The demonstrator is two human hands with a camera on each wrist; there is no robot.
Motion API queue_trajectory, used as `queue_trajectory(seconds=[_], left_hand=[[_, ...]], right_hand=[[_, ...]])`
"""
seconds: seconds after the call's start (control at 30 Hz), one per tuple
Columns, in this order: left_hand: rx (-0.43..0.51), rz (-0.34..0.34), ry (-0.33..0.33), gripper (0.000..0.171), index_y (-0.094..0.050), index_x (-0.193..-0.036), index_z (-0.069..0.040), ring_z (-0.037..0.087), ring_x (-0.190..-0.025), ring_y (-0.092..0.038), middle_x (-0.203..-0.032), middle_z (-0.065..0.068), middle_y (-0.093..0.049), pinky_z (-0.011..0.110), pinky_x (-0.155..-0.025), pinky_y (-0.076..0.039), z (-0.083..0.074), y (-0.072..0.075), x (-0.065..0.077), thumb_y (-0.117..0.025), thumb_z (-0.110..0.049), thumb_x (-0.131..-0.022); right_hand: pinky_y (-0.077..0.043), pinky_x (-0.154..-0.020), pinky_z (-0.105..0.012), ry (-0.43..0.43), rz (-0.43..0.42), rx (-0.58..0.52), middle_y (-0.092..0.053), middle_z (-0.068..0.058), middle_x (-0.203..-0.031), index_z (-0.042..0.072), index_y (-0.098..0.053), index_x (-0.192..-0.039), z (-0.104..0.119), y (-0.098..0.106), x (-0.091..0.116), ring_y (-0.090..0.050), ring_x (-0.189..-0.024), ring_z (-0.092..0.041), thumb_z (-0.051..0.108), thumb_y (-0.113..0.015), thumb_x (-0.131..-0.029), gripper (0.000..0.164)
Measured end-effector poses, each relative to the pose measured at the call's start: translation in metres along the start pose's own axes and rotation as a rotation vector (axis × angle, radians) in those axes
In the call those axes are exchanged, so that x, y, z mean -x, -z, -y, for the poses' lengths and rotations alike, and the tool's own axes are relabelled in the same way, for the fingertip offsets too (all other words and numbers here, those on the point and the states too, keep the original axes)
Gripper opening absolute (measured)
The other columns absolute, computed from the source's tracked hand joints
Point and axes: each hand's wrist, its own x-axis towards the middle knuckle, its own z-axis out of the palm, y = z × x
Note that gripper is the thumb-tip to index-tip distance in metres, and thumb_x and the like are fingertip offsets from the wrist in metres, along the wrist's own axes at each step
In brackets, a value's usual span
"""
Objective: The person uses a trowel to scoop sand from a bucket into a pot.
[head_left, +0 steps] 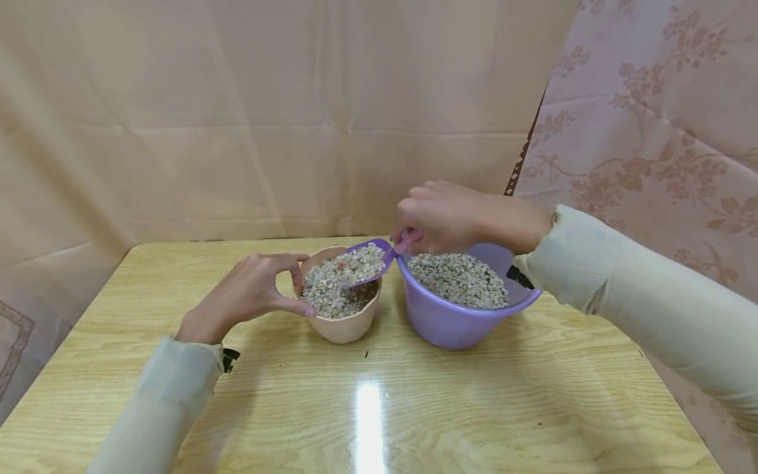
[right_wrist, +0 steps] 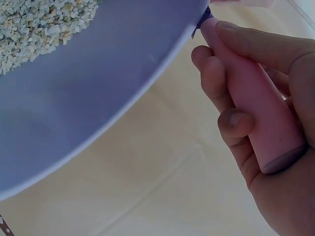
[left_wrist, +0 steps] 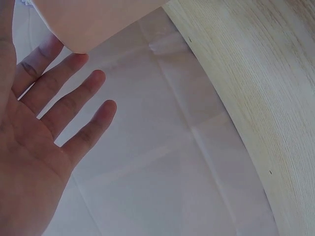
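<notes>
A small peach pot with a wavy rim stands on the table, filled with pale gravel and a brown patch at its right side. My left hand holds the pot's left side, thumb at the near rim and index finger at the far rim; the other fingers are spread beneath. With curled fingers my right hand grips the pink handle of a purple scoop. Loaded with gravel, the scoop tilts over the pot, its tip at the pot's gravel.
Right of the pot stands a purple basin holding more gravel, below the right forearm. Both sit on a light wooden table with a few dark specks. A beige curtain hangs behind, and a flowered cloth at right.
</notes>
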Motion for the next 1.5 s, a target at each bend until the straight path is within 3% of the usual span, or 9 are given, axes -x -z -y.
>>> queue_trajectory(seconds=[0.4, 0.7, 1.27, 1.5], left_hand=[[-0.005, -0.005, -0.001, 0.049, -0.061, -0.076, -0.026, 0.006, -0.053, -0.019, -0.134, 0.007, -0.063, 0.028, -0.052, -0.029, 0.003, -0.001, 0.001, -0.08, -0.069, -0.061], [-0.014, -0.015, -0.016, 0.05, -0.061, -0.075, -0.024, 0.005, -0.053, -0.02, -0.132, 0.007, -0.064, 0.028, -0.051, -0.029, 0.004, -0.003, -0.001, -0.081, -0.067, -0.061], [-0.024, 0.016, 0.0, 0.051, -0.06, -0.076, -0.025, 0.007, -0.053, -0.021, -0.133, 0.007, -0.064, 0.028, -0.051, -0.028, 0.004, 0.001, -0.003, -0.08, -0.069, -0.06], [-0.023, 0.017, 0.003, 0.051, -0.061, -0.075, -0.025, 0.007, -0.054, -0.021, -0.132, 0.007, -0.064, 0.028, -0.051, -0.029, 0.005, 0.002, -0.003, -0.081, -0.069, -0.059]], right_hand=[[-0.05, -0.062, -0.034, 0.003, 0.046, 0.053, -0.073, 0.007, -0.086, 0.02, -0.08, -0.094, 0.006, 0.01, -0.002, -0.061, -0.067, -0.011, 0.015, -0.072, -0.09, 0.01], [-0.053, -0.068, -0.033, -0.075, 0.092, 0.091, -0.074, 0.006, -0.091, 0.019, -0.079, -0.099, 0.01, 0.02, -0.002, -0.065, -0.073, -0.012, 0.019, -0.073, -0.091, 0.011], [-0.051, -0.066, -0.036, -0.065, -0.005, 0.079, -0.073, 0.005, -0.084, 0.016, -0.08, -0.099, 0.006, 0.038, 0.011, -0.062, -0.068, -0.012, 0.019, -0.072, -0.09, 0.012], [-0.043, -0.056, -0.031, -0.076, -0.041, 0.05, -0.067, 0.012, -0.072, 0.021, -0.08, -0.1, -0.001, 0.043, 0.026, -0.051, -0.059, -0.009, 0.017, -0.072, -0.09, 0.014]])
